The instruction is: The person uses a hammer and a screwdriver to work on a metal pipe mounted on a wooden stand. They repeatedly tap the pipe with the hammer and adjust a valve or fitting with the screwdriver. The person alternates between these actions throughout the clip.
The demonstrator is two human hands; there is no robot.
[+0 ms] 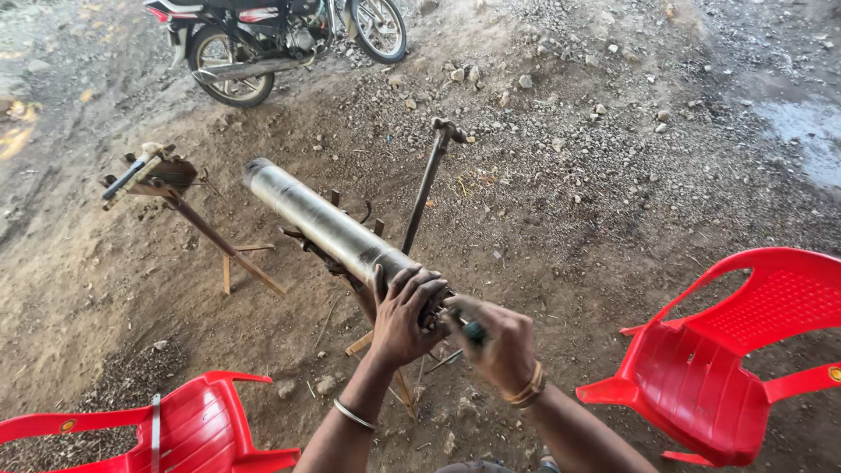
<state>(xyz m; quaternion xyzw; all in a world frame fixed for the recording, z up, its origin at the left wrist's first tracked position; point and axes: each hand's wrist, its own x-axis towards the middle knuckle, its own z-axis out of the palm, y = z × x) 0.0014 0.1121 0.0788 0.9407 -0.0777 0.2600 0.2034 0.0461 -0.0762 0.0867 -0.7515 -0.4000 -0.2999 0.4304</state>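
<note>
**Long steel cylinder on pipe stand, both hands at near end**

Item 1. Long grey metal cylinder (328,226), dull and scuffed, lying at a slant on a low rusty iron stand (350,263) over bare dirt ground (569,201); the far end points towards the motorcycle, the near end sits under the hands. The stand lifts it to a height the hands can work at.

Item 2. Left hand (403,315), fingers curled over the top of the cylinder's near end, closed around it, apparently to steady it.

Item 3. Right hand (495,342), fist closed on a small dark-handled tool (471,330), tip directed at the cylinder's end face; what the tip meets is hidden by the left hand.

Item 4. Upright dark iron lever bar (427,188), rising from the stand just behind the cylinder.

Item 5. Second rusty trestle stand (171,188), well apart to the left.

Item 6. Two red plastic chairs, one lower left (210,420), one right (745,350), flanking the person.

Item 7. Parked motorcycle (272,35), top edge
</note>
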